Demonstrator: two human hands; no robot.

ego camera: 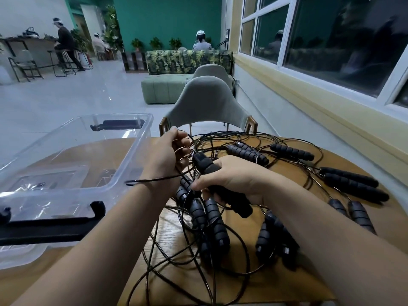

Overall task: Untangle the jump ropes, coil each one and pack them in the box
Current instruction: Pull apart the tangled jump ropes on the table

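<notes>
Right grip: our right hand (234, 180) is wrapped round a black foam handle (204, 163), whose end points toward eleven o'clock.
Left grip: our left hand (164, 151) curls its fingers on thin black cord (154, 179) (we cannot count the strands).
Ropes: the jump ropes (217, 226) lie tangled on the wooden table (265, 286), from twelve round to six o'clock of our hands.
Box: the clear plastic box (141, 138) sits at nine o'clock.

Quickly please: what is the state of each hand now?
Left hand: fingers curled round thin black cords.
Right hand: grips a black handle.
</notes>
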